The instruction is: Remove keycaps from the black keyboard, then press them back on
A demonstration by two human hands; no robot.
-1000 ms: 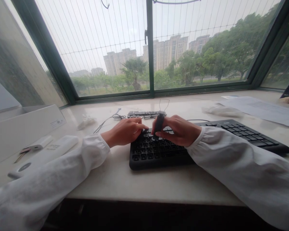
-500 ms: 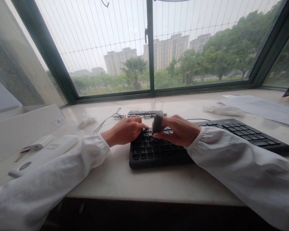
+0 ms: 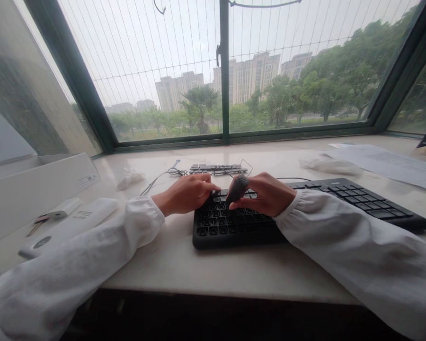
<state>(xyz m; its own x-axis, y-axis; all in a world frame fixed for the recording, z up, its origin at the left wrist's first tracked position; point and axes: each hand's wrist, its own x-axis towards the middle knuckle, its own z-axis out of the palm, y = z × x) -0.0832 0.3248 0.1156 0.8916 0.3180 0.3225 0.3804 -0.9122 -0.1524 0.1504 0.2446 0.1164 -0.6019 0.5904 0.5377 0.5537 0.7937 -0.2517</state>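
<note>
Black plastic keyboard [image 3: 230,226] lies on the pale, glossy table [image 3: 220,270], set slantwise toward the right, with bare square sockets across much of its near left part and caps in place on the number pad at its right end. The left hand [image 3: 182,194] reaches to the keyboard's far left corner, its fingers bent and the tips touching there; whether they pinch the edge or only press on it, I cannot tell. The right hand [image 3: 266,195] is closed round a small dark tool [image 3: 238,188], gripped between thumb and fingers, tilted, with its lower end down at the sockets. A thin wire loop [image 3: 247,166] shows just beyond the tool's upper end. Both forearms wear loose white sleeves [image 3: 355,241] gathered at the wrist.

Rows of dark keycaps [image 3: 213,166] lie on the table behind the keyboard, with a bunched cable [image 3: 173,172] near their left end. Farther left are a crumpled clear bag [image 3: 129,181], a white box [image 3: 35,201] and a long white device [image 3: 83,218]. On the right, beyond the number pad, lie another clear bag [image 3: 332,166] and printed sheets of paper [image 3: 390,163]. A green-framed window [image 3: 224,90] rises behind, with trees and tall buildings outside.
</note>
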